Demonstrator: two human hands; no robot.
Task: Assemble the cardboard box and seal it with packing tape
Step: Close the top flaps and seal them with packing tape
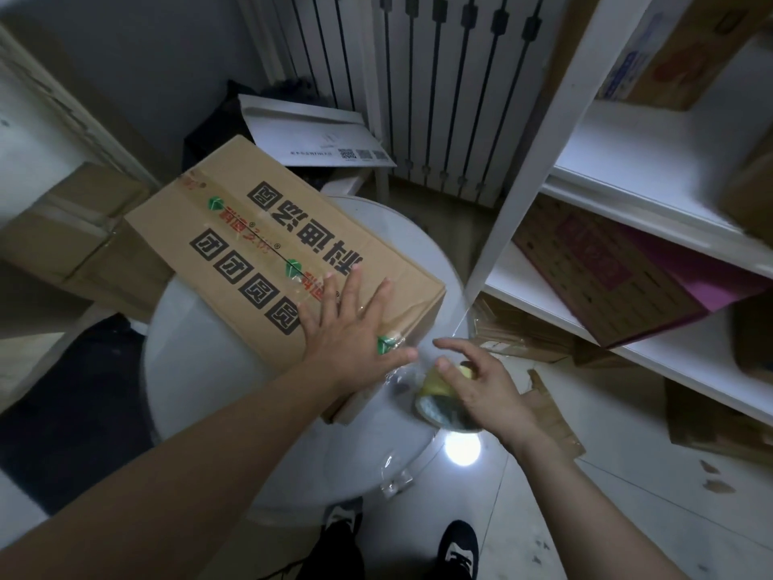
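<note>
Round white worktop carries cardboard box, left hand open flat on it. Right hand grasps tape roll. Shelving at 3 o'clock, radiator at 12.

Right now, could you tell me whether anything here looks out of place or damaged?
Torn cardboard scraps litter the floor beside the shelf, and a box with a purple flap leans tilted on it.
</note>
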